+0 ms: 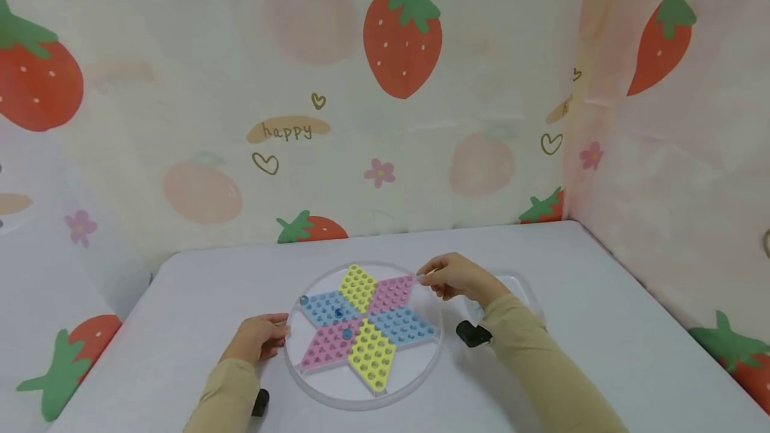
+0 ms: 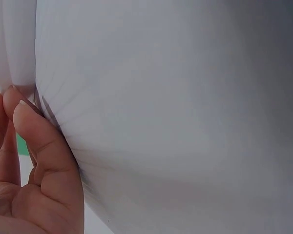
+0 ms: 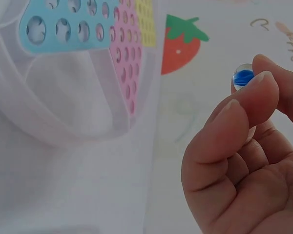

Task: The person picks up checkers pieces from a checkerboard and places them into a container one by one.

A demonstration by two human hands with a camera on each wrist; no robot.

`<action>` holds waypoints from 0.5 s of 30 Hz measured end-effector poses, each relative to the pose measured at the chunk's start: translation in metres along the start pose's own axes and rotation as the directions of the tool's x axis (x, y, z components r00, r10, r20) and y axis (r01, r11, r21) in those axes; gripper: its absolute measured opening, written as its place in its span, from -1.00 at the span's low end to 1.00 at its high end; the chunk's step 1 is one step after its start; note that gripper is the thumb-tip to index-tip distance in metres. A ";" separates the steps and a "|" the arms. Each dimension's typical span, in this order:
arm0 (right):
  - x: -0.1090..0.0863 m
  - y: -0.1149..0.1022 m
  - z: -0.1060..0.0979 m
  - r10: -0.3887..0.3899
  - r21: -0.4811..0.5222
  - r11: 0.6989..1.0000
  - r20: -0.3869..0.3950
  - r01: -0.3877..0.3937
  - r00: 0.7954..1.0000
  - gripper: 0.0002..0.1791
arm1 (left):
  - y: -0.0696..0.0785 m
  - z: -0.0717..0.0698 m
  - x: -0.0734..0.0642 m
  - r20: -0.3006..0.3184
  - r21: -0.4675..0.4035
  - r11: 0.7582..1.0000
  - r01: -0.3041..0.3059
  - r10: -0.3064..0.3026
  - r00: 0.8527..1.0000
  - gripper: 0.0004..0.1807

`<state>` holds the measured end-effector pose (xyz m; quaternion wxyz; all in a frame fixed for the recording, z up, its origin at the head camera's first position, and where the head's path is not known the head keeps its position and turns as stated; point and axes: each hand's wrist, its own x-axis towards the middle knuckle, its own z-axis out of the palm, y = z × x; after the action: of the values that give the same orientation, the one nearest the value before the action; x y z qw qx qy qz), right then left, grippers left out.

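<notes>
A round white Chinese checkers board (image 1: 415, 369) with a pink, yellow and blue star of holes lies on the table. My left hand (image 1: 259, 339) is at its left edge; in the left wrist view the thumb and fingers (image 2: 41, 129) pinch the white rim. Above the far right part of the board, my right hand (image 1: 458, 277) pinches a clear glass marble (image 3: 242, 77) with a blue swirl between thumb and fingertips. One marble (image 1: 303, 300) sits at the left blue tip, another marble (image 1: 339, 313) further in, and a third marble (image 1: 347, 333) on the left pink section.
Behind my right forearm stands a clear plastic tray (image 1: 525, 283), partly hidden, so its contents cannot be made out. The white table (image 1: 228, 279) meets a strawberry-printed cloth (image 1: 421, 199) at the back and sides. A black wrist device (image 1: 472, 334) hangs at my right wrist.
</notes>
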<state>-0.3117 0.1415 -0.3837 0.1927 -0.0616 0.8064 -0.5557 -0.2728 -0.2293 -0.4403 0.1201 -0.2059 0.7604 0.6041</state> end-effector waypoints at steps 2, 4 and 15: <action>-0.005 0.001 -0.005 0.002 -0.002 1.000 -0.013 -0.002 1.000 -0.65 | 0.000 0.001 0.000 0.005 0.000 1.000 -0.001 0.001 1.000 -0.50; -0.009 0.002 -0.011 -0.006 -0.007 1.000 -0.021 0.006 1.000 -0.65 | 0.000 0.002 0.000 0.002 0.000 1.000 0.001 -0.001 1.000 -0.50; -0.026 0.017 -0.031 -0.002 0.036 0.999 -0.069 0.004 0.998 -0.69 | -0.001 0.002 0.002 0.007 -0.014 1.000 -0.009 0.009 1.000 -0.51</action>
<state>-0.2977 0.1833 -0.3839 0.1651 -0.0401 0.8023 -0.5723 -0.2737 -0.2281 -0.4424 0.1189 -0.2011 0.7566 0.6107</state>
